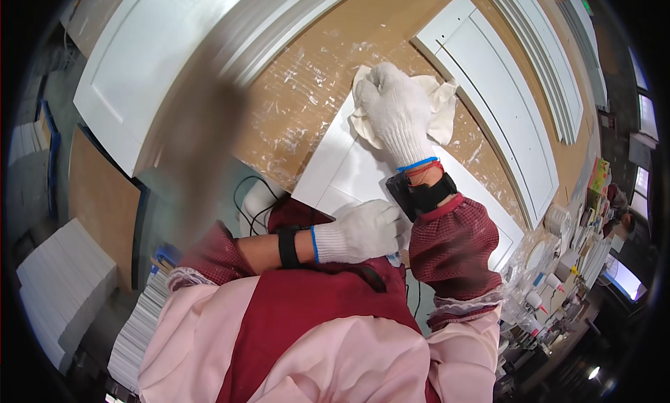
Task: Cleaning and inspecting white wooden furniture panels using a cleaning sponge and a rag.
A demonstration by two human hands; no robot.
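Note:
A white recessed-panel door lies on the worktable at a slant in front of me. My right hand, in a white knit glove, is closed on a cream cloth over the door's far part. Folds of the cloth stick out on both sides of the fist. My left hand, gloved the same way, is at the door's near edge, close to my body. Its fingers are curled, and a small pale-blue bit shows under the fingertips; what it is I cannot make out.
A brown worktable is marked with white specks. Another white door panel lies to the right, with white moulded strips beyond. A large white panel stands at left, beside a dark blur. Bottles crowd the right side.

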